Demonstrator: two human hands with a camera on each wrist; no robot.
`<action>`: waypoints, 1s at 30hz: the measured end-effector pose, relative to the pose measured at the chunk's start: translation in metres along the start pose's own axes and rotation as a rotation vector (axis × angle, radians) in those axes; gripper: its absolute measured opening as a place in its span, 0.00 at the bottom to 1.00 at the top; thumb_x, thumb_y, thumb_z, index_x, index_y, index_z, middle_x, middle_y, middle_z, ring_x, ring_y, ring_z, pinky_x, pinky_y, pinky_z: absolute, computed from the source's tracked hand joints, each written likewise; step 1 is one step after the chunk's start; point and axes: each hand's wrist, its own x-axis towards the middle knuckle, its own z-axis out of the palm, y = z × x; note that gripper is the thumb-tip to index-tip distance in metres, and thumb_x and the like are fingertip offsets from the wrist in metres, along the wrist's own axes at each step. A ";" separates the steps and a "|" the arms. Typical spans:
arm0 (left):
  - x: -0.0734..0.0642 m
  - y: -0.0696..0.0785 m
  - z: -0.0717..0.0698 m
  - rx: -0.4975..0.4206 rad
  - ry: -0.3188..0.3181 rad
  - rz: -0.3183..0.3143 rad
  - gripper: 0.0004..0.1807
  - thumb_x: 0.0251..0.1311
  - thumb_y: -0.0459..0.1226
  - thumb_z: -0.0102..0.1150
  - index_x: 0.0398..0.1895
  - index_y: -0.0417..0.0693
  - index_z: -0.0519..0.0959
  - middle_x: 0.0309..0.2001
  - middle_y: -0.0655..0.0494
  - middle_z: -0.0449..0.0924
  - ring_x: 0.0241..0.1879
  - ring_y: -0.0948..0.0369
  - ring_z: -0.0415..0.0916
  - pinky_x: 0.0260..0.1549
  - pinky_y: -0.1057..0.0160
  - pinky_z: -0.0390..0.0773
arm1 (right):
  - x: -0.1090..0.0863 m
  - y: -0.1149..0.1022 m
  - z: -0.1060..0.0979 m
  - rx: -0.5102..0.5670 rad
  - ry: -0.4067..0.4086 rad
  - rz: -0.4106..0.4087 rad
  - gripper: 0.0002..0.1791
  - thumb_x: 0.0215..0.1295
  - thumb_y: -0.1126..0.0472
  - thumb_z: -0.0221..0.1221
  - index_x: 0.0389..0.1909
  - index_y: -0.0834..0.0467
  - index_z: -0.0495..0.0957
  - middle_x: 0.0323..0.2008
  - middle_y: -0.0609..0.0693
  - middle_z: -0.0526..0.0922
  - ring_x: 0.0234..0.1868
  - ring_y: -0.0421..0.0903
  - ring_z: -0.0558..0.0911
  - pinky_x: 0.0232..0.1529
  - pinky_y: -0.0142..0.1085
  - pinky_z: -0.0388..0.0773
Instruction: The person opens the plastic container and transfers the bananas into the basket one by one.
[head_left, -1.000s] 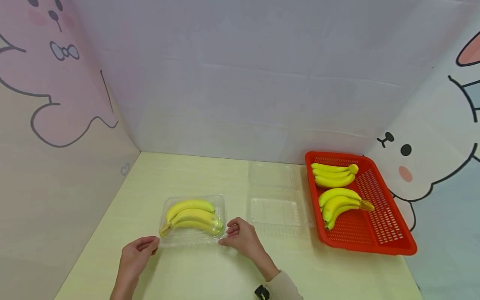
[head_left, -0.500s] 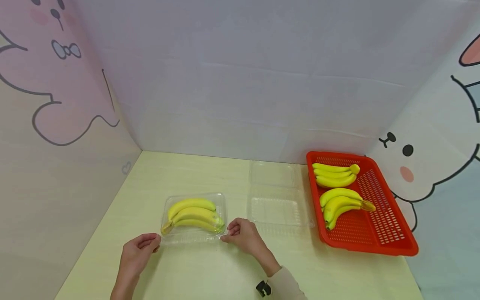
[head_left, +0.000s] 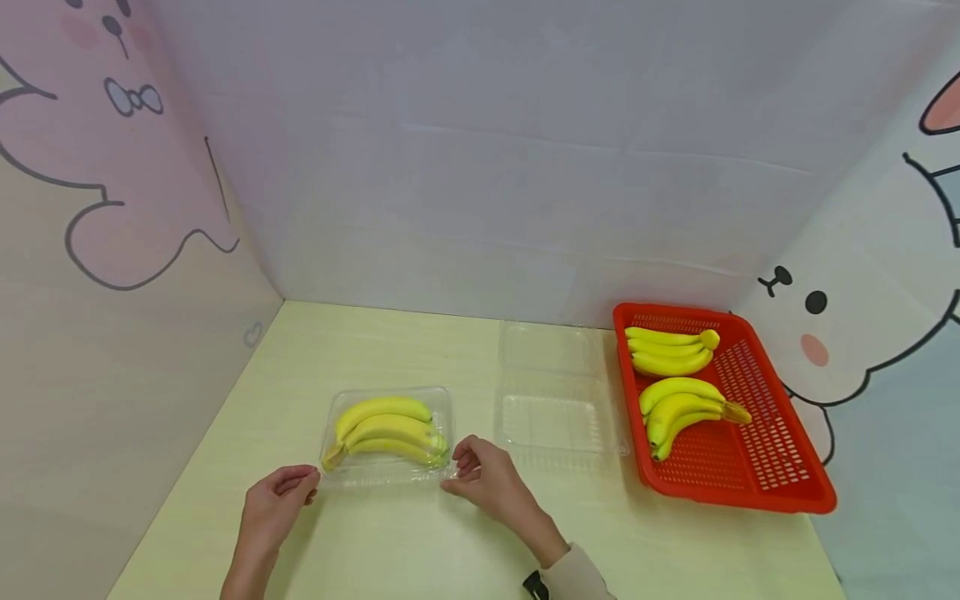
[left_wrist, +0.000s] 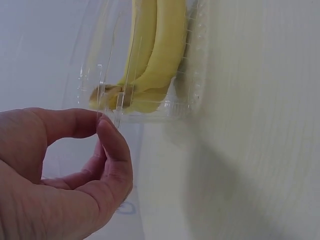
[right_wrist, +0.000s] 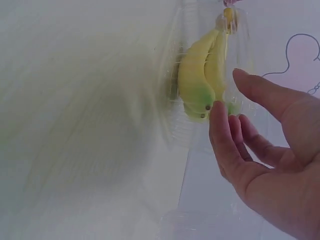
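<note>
A clear plastic clamshell box lies on the table, its lid down over a bunch of yellow bananas. At the box's near left corner my left hand pinches the rim between thumb and index fingertip; the left wrist view shows these fingertips meeting at the clear edge below the stem end. My right hand is beside the near right corner. In the right wrist view that hand's thumb and bent fingers stand apart, close to the green-tipped end of the bananas.
A second clear clamshell box stands unfolded behind my right hand, with nothing in it. At the right, a red plastic basket holds two banana bunches. White cartoon-printed sheets wall the table on its back and sides.
My right thumb and fingers have parted at the box's near right corner. The left hand keeps its place at the left corner. The box's front edge sits slightly farther back.
</note>
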 end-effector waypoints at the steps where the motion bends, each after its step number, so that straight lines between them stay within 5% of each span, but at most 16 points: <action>1: 0.000 0.000 0.000 0.001 0.000 -0.001 0.17 0.69 0.33 0.63 0.53 0.26 0.78 0.35 0.53 0.87 0.31 0.64 0.82 0.34 0.67 0.84 | 0.000 0.001 0.000 -0.026 0.002 -0.036 0.20 0.58 0.65 0.74 0.45 0.67 0.76 0.37 0.58 0.80 0.38 0.47 0.83 0.40 0.32 0.83; 9: 0.002 0.000 0.000 -0.004 -0.026 -0.008 0.22 0.72 0.41 0.62 0.55 0.27 0.77 0.33 0.57 0.86 0.30 0.63 0.81 0.33 0.67 0.83 | 0.000 0.009 0.000 -0.274 0.060 -0.311 0.08 0.61 0.64 0.72 0.36 0.58 0.82 0.37 0.49 0.77 0.39 0.44 0.80 0.41 0.35 0.84; 17: 0.007 -0.001 0.001 -0.047 0.015 0.009 0.23 0.76 0.43 0.56 0.52 0.26 0.77 0.31 0.58 0.85 0.28 0.64 0.80 0.31 0.67 0.83 | 0.007 0.015 -0.005 -0.435 0.093 -0.622 0.11 0.59 0.65 0.73 0.34 0.55 0.79 0.47 0.52 0.80 0.52 0.47 0.79 0.52 0.31 0.79; 30: 0.017 0.002 0.002 -0.106 -0.003 -0.007 0.24 0.81 0.43 0.46 0.56 0.26 0.76 0.32 0.63 0.81 0.30 0.68 0.77 0.32 0.69 0.82 | 0.012 0.016 -0.012 -0.499 0.069 -0.700 0.10 0.65 0.67 0.69 0.41 0.56 0.76 0.50 0.52 0.80 0.55 0.46 0.78 0.57 0.27 0.75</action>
